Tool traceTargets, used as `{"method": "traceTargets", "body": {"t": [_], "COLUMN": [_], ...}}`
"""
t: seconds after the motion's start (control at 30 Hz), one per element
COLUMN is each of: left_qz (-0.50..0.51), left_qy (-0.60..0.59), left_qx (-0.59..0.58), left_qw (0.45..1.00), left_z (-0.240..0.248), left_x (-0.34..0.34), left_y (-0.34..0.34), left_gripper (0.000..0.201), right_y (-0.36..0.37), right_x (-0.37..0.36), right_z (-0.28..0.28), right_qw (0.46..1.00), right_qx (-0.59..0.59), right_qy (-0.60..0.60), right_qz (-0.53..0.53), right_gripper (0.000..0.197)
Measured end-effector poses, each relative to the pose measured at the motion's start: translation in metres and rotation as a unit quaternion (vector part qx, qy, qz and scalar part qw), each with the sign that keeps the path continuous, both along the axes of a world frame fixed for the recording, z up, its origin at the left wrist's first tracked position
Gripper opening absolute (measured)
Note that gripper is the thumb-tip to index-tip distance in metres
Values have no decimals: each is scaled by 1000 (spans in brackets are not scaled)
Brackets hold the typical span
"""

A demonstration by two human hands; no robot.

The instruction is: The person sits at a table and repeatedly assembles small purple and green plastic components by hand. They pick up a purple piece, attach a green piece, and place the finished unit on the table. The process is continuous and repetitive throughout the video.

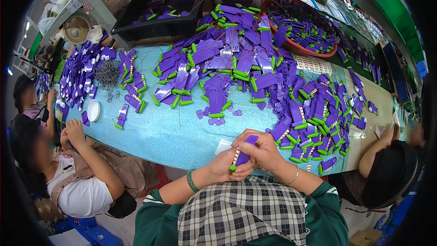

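Both my hands are closed on one flat purple plastic piece (246, 149) near the table's front edge. It has a green end and a red-and-white striped strip along one side. My left hand (223, 166) grips it by the green end. From the other side, my right hand (263, 149) holds its upper part, the thumb across the face. Just right of my hands lies a heap of similar purple pieces (318, 114) with green ends, many bearing striped strips. Straight ahead rises a larger pile of purple pieces (223, 54), with thin wires among them.
A black bin (159, 25) stands at the back left, a red basin (314, 53) of purple pieces at the back right. A white bowl (93, 110) and a tangle of metal rings (108, 74) sit left. People work on both sides; a white paper (223, 146) lies beside my hands.
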State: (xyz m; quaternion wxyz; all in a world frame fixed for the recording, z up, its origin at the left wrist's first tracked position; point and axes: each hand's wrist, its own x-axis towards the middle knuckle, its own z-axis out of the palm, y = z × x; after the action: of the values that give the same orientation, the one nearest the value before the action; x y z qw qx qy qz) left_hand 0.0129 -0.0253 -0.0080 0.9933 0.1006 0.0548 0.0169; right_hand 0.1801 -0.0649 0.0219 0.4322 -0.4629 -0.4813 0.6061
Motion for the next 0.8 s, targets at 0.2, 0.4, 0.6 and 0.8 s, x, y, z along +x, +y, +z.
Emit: {"method": "traceTargets", "body": {"t": [0.2, 0.4, 0.6, 0.8], "left_qz": [306, 376, 386, 400], "left_qy": [198, 86, 17, -23], "left_qx": [626, 908, 910, 904], "left_qw": [689, 161, 149, 149], "left_z": [42, 52, 37, 38], "left_x": [-13, -16, -15, -14], "left_y": [6, 30, 23, 20], "left_gripper": [18, 16, 23, 14], "right_y": [7, 9, 12, 11], "right_x": [9, 10, 5, 5], "right_z": [8, 10, 16, 9], "right_qw": [977, 986, 979, 973], "right_qx": [-36, -80, -115, -163], "right_qy": [200, 147, 160, 162], "right_qz": [-66, -22, -50, -3], "right_gripper": [30, 14, 13, 23]}}
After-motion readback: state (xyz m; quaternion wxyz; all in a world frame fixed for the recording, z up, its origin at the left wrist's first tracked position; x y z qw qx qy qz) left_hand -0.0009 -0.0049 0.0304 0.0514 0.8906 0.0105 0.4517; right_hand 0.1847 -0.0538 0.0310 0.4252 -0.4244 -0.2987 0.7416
